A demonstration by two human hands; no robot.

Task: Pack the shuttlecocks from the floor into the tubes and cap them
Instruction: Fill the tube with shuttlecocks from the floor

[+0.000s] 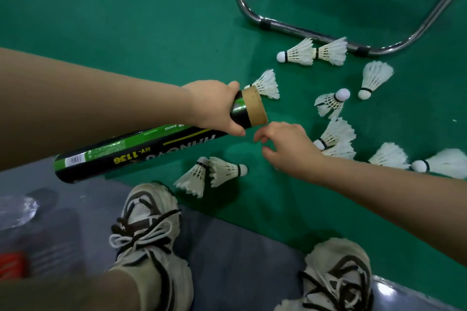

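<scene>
Near the open mouth of the tube the right hand hovers w/ fingers loosely bent, holding nothing. The left hand grips the tube close to that mouth; long axis goes lower left to upper right. Loose shuttlecocks lie on the green floor, mostly right of both hands, i.e. nearer the right hand.

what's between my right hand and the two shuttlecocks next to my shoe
Nothing: in the head view only bare green floor separates the right hand from the two shuttlecocks.
</scene>
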